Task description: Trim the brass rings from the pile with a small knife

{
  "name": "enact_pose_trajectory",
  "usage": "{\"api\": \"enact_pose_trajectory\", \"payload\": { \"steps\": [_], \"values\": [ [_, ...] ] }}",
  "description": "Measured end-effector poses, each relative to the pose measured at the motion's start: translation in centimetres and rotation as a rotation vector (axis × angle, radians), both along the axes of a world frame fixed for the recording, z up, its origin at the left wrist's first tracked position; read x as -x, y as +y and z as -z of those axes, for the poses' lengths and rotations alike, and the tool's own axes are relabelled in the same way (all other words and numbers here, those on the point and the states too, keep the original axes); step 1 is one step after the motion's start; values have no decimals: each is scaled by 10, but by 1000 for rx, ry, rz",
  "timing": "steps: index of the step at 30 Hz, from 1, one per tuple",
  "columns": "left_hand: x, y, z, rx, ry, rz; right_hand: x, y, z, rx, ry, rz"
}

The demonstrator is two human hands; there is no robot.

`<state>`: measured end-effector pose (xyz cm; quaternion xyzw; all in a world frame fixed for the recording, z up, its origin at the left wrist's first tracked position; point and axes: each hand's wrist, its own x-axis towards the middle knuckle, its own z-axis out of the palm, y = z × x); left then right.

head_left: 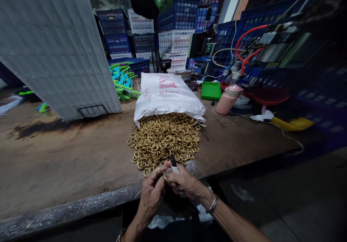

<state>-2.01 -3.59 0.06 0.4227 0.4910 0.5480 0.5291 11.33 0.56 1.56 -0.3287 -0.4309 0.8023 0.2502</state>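
Observation:
Just past the table's front edge, my left hand and my right hand meet close together. A gold-coloured ring shows between them, with my left fingers closed around its side in a pinch. My right hand is closed on a small knife-like tool with a dark flat end and a pale part by the fingers; its lower portion is hidden in the palm. Directly beyond my hands lies a heap of gold-coloured rings, spilling from the mouth of a white woven sack with red print.
A tall white padded panel stands at left. Right of the sack are a green tray, a pink bottle and a machine with red hoses. Stacked crates stand behind. The table's front edge runs before me.

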Motion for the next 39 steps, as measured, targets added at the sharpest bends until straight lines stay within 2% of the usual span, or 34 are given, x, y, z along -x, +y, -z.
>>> {"api": "enact_pose_trajectory", "payload": {
  "steps": [4,7,9,13,16,18,22,27,31,36,39],
  "values": [
    [0,0,6,-16,24,20,0,1,6,55,53,-68],
    [2,0,10,-1,102,-7,0,2,12,28,-55,-60],
    [4,0,10,-17,211,-51,-1,3,14,-94,-185,20],
    [8,1,8,-134,482,-128,-4,5,10,-483,-380,162],
    [8,2,5,-158,509,-101,-3,5,7,-697,-507,161],
    [6,2,4,-140,474,-93,0,4,5,-755,-557,155],
    [2,3,-1,-58,342,-50,5,5,3,-732,-558,177],
    [-2,1,-5,212,0,141,5,5,2,-609,-507,179],
    [-4,0,-3,237,-164,170,3,4,2,-554,-470,154],
    [-6,-2,-3,234,-220,143,0,7,2,-468,-392,113],
    [-6,-3,-3,243,-229,121,-3,8,3,-537,-495,165]
  ]
}}
